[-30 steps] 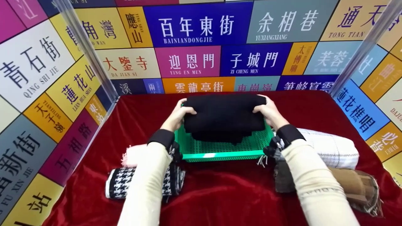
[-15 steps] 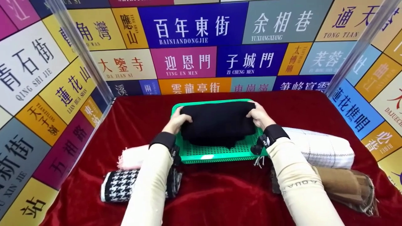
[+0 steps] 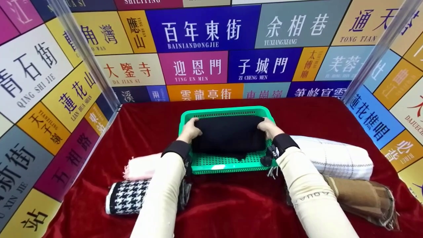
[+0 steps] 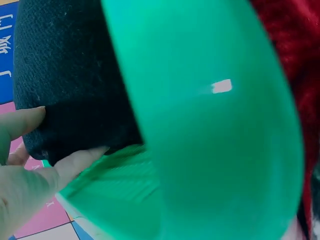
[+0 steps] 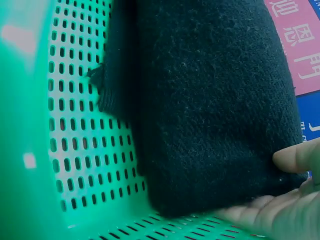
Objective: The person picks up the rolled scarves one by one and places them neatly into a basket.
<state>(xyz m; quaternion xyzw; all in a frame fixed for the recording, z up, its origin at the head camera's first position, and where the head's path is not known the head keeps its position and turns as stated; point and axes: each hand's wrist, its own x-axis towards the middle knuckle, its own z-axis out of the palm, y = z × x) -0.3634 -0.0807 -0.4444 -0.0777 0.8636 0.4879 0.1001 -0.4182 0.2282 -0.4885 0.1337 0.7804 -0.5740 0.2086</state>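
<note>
A folded black scarf (image 3: 229, 135) with a short fringe lies inside the green perforated basket (image 3: 228, 168). My left hand (image 3: 189, 131) holds its left end, with thumb and fingers on the knitted cloth (image 4: 75, 75) in the left wrist view. At the opposite end my right hand (image 3: 269, 127) grips it, thumb above and fingers underneath, as the right wrist view shows on the dark fabric (image 5: 215, 100). Bare basket floor (image 5: 75, 130) shows beside the fringe. The scarf's underside is hidden.
To the left lie a pale pink fringed scarf (image 3: 140, 168) and a black-and-white houndstooth roll (image 3: 127, 197). A white checked roll (image 3: 340, 157) and a brown roll (image 3: 362, 198) lie on the right. Red velvet (image 3: 231, 205) covers the table; clear posts (image 3: 87, 56) stand at the back corners.
Both hands have lowered the black scarf into the basket. The basket's far rim, covered by the scarf a second ago, now shows behind it. Both hands keep their grip.
</note>
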